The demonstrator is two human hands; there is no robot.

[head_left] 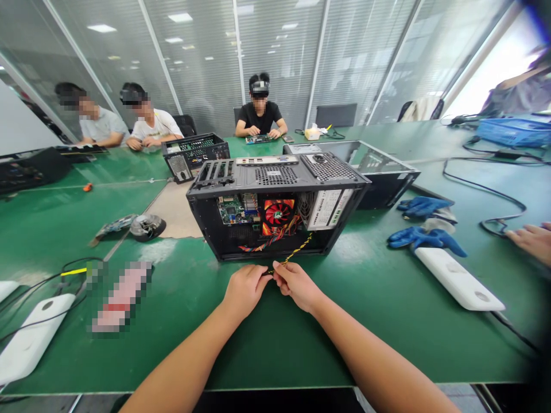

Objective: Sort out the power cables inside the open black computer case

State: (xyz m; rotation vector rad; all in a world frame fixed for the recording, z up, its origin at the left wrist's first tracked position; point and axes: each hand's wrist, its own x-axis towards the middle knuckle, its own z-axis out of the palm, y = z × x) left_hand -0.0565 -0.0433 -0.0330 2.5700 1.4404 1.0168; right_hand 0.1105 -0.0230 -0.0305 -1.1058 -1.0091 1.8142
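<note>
An opened computer case (275, 179) lies in front of me, its open side facing me. Inside it are a motherboard (232, 211), a red fan (279, 212), a power supply (330, 207) and a bundle of coloured wires (273, 240). A yellow and black twisted cable (300, 246) runs out of the case to my hands. My left hand (244, 289) is closed on the dark end of this cable. Close beside it, my right hand (299, 285) pinches the cable with thumb and fingers. The cable's tip is mostly hidden by my fingers.
Blue work gloves (430, 236) and a white power strip (458, 278) lie at right, near another person's hand (534, 240). At left are a roll of tape (147, 227) and another white power strip (37, 338). More case parts (383, 178) stand behind; several people sit around the table.
</note>
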